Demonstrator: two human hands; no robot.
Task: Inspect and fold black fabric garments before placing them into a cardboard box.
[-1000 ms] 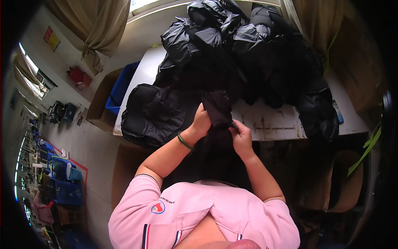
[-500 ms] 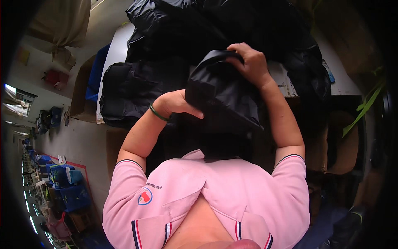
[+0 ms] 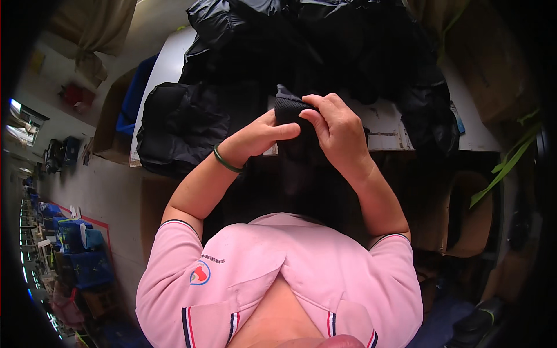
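Black mesh-textured fabric piece (image 3: 288, 110) was pinched at its top edge between both hands, left hand (image 3: 261, 136) gripping from the left and right hand (image 3: 336, 130) curled over it, above the white table (image 3: 168, 58) heaped with black garments (image 3: 313, 52).

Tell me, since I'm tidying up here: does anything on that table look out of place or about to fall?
One black bag bulges over the white table's left edge, and looks liable to slip. Nothing looks spilled or torn.

White table (image 3: 165, 64), beige curtain (image 3: 110, 26), grey floor (image 3: 87, 185)
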